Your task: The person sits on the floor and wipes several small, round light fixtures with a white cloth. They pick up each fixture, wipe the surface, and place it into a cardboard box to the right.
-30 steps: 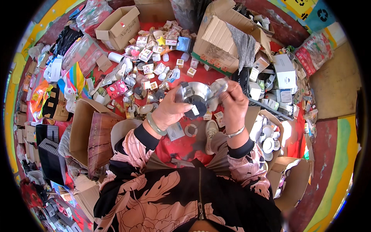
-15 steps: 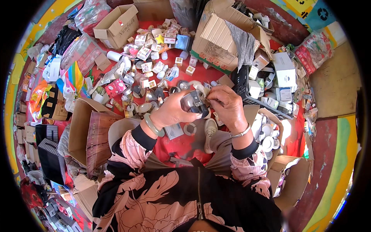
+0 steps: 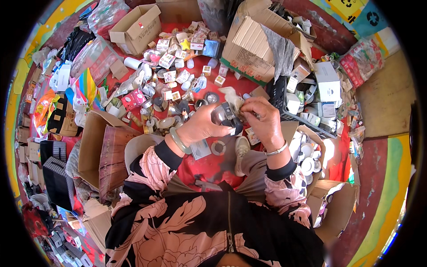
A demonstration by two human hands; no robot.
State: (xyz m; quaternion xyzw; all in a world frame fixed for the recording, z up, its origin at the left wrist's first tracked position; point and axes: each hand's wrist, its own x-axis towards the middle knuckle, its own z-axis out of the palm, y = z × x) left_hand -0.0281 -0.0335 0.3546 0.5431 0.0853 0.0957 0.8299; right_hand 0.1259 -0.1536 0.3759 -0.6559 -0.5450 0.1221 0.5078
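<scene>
My left hand (image 3: 201,126) grips a small dark grey and black object (image 3: 226,116) with a rounded, shiny body; its exact kind does not show. Beside it, my right hand (image 3: 264,119) is closed in a pinch, its fingertips at the object's right side. A limp, whitish scrap (image 3: 231,97), like cloth or thin film, sticks out by those fingertips. Whether the fingers pinch the scrap or a part of the object cannot be made out. Both hands are held above the red floor covering, where a grey ring (image 3: 218,147) and a flat pale box (image 3: 200,150) lie.
Small boxes (image 3: 167,60), jars and lids lie heaped ahead on the left. A black crate (image 3: 278,95) of packages stands on the right, near a carton (image 3: 316,142) of white round lids. Cardboard boxes (image 3: 92,151) stand left and ahead. My shoe (image 3: 242,153) is below my hands.
The whitish scrap stands further out above the dark object now. My left hand and the object have shifted slightly to the right; my right hand has barely moved.
</scene>
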